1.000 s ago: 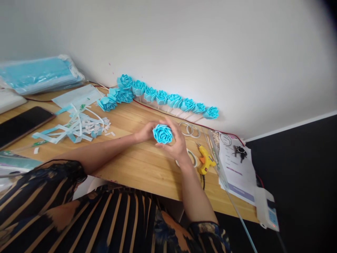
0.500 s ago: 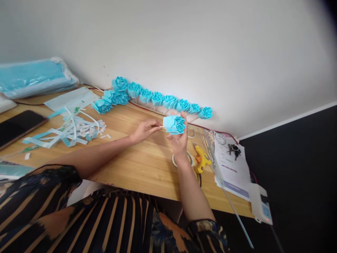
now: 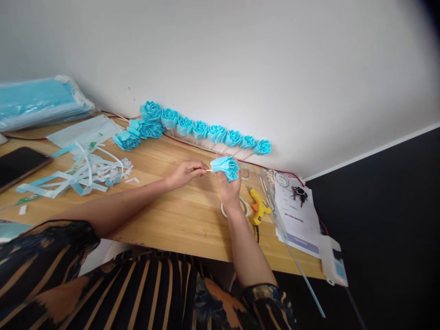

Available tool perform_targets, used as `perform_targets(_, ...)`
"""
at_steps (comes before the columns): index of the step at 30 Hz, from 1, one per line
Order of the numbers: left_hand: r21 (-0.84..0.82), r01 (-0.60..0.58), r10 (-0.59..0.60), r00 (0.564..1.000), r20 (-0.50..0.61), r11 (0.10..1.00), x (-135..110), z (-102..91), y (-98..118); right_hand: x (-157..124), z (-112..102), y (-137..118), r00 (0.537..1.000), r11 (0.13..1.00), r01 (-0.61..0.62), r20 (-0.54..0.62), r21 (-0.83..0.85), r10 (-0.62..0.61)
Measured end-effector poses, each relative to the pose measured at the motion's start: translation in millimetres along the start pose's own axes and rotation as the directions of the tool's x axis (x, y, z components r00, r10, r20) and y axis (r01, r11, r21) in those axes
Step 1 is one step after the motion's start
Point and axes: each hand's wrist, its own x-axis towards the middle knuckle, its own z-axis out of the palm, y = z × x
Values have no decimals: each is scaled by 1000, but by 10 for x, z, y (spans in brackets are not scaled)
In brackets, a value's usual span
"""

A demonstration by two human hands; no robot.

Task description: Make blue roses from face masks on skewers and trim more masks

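Observation:
A blue handmade flower with layered petals lies sideways between my hands, its petal tips toward the right. My left hand pinches the thin pale stick that comes out of the flower's base. Around the petals from below and behind, my right hand is closed, with the thumb on the near side. Some right fingers are hidden behind the flower. Beyond my hands, several finished blue flowers on sticks lean in a row along the wall, and more lie bunched at its left end.
White and blue cut strips are heaped at left, near a phone and a bagged blue stack. At right are a tape roll, a yellow glue gun, papers, keys and a power strip.
The flower has tilted slightly and turned in my hands, its tips now pointing a bit lower. My right fingers have wrapped closer around the petals. The whole view has shifted a little.

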Motion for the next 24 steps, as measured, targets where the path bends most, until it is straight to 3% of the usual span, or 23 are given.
perform_targets(5, -43, 37, -36, 999, 27, 998, 6, -3, 36, -7, 6, 17, 1000, 1000, 15, -12, -14, -15)
perform_targets(13, -52, 99, -103, 992, -79, 994, 41, -64, 60, 48, -17, 110, 983, 985, 170, 70, -12, -169)
perform_targets(18, -60, 86, -89, 995, -49, 995, 33, -44, 56, 16, 3, 77, 991, 989, 118, 74, -84, -112)
perform_targets(24, -63, 86, -85, 996, 16, 994, 14, -12, -8, -6, 4, 9, 995, 996, 88, 49, -11, -87)
